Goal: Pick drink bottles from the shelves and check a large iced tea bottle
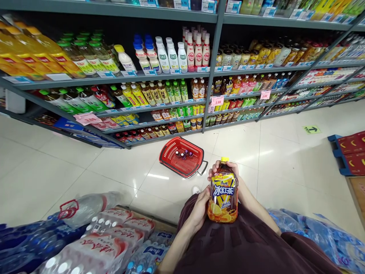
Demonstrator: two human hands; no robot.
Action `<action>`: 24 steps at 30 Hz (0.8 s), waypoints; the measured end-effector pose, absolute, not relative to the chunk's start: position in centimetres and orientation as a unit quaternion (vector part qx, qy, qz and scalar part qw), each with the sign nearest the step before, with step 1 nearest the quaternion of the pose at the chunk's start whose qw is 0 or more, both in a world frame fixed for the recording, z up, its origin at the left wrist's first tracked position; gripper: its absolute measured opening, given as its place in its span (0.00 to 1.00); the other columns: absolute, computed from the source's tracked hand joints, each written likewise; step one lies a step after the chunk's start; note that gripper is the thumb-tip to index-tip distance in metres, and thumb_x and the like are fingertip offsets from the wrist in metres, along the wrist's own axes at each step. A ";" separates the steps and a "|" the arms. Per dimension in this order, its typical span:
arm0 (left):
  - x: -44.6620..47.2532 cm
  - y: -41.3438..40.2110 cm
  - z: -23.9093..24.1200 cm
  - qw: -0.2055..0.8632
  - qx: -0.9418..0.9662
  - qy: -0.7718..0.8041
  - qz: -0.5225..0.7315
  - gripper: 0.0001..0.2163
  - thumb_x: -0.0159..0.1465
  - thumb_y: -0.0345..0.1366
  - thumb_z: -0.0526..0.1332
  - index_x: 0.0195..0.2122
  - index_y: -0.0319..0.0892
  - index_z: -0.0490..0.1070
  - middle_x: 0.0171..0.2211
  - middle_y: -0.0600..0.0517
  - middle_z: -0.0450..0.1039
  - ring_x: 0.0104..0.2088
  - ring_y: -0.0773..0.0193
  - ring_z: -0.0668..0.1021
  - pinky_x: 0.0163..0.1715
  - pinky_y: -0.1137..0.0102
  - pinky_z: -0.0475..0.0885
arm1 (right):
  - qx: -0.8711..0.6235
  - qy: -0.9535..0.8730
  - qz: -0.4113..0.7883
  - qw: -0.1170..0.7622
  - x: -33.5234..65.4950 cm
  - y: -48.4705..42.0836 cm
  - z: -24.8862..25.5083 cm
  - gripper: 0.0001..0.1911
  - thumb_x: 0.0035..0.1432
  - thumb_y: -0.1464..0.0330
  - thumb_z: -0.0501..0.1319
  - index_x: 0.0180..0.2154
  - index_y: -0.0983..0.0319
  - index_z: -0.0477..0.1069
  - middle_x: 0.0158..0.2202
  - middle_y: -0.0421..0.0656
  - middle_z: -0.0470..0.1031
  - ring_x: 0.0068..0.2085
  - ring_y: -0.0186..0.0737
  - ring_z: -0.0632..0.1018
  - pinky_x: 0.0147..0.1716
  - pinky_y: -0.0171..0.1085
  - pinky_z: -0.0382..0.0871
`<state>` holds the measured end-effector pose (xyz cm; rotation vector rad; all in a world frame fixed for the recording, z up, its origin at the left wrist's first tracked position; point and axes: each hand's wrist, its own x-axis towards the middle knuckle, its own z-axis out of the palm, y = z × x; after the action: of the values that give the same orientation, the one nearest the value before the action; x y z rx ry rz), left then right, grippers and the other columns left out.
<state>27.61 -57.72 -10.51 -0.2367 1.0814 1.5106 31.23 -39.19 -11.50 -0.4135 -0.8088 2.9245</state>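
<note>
- Iced tea bottle (222, 192): a large brown bottle with a yellow cap and a yellow-orange label, held in front of the person's lap, above the dark maroon clothing (245, 243) and clear of the floor.
- Left hand (199, 209): cupped against the bottle's lower left side, palm on the label, the grip closed on the bottle from the flank.
- Right hand (225, 169): wrapped behind the shoulder and neck, fingers curling over just below the cap; this grip too is shut on the bottle.
- How far along, as a judgement: the bottle is off the shelves and fully in hand, but not in the red shopping basket (182, 156), which stands on the tiled floor (285, 167) just ahead. The basket holds a few small bottles already. So the picking-up looks done and the putting-down is left.
- Orientation: the bottle's long axis runs nearly straight up the picture, cap away from the person and toward the basket, base toward the lap; the label faces the camera.
- Around it: drink shelves (171, 76) stand beyond the basket, shrink-wrapped water packs (111, 243) lie at lower left, and red cartons (352, 152) sit on a blue pallet at right.
</note>
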 end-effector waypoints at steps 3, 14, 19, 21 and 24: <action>27.8 -57.5 -10.5 0.595 -0.091 0.461 0.652 0.32 0.54 0.59 0.68 0.53 0.41 0.76 0.61 0.46 0.72 0.63 0.54 0.73 0.73 0.53 0.61 | -0.127 -0.255 0.958 0.042 31.3 -39.1 -11.7 0.23 0.50 0.51 0.64 0.33 0.65 0.66 0.32 0.44 0.69 0.50 0.42 0.74 0.57 0.47 0.72; 28.0 -57.6 -9.6 0.600 -0.102 0.386 0.693 0.30 0.57 0.47 0.65 0.60 0.39 0.72 0.56 0.48 0.77 0.63 0.57 0.73 0.71 0.63 0.64 | -0.081 -0.234 0.969 0.009 31.4 -38.8 -12.3 0.18 0.54 0.57 0.63 0.35 0.68 0.71 0.35 0.45 0.72 0.48 0.40 0.75 0.57 0.46 0.73; 27.9 -57.4 -9.3 0.603 -0.119 0.379 0.692 0.31 0.52 0.42 0.64 0.59 0.38 0.72 0.52 0.48 0.79 0.59 0.56 0.76 0.67 0.64 0.67 | -0.100 -0.233 0.967 0.007 31.5 -38.7 -12.3 0.17 0.55 0.59 0.62 0.37 0.68 0.72 0.36 0.45 0.73 0.49 0.40 0.76 0.57 0.45 0.73; 27.9 -57.4 -9.5 0.605 -0.121 0.375 0.691 0.32 0.51 0.40 0.63 0.59 0.38 0.72 0.50 0.49 0.79 0.58 0.56 0.77 0.65 0.64 0.69 | -0.106 -0.238 0.965 0.002 31.5 -38.7 -12.2 0.17 0.54 0.59 0.62 0.37 0.68 0.72 0.37 0.46 0.73 0.49 0.40 0.75 0.57 0.45 0.73; 27.9 -57.6 -10.0 0.614 -0.116 0.370 0.687 0.31 0.50 0.36 0.60 0.58 0.39 0.72 0.50 0.50 0.80 0.56 0.58 0.78 0.64 0.66 0.70 | -0.110 -0.238 0.965 -0.003 31.5 -38.7 -12.0 0.17 0.53 0.59 0.62 0.36 0.68 0.72 0.36 0.46 0.73 0.49 0.41 0.75 0.57 0.45 0.73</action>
<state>27.91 -57.59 -10.01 -0.2680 0.8528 1.5836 31.52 -38.68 -12.04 -0.3472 -0.7499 3.0378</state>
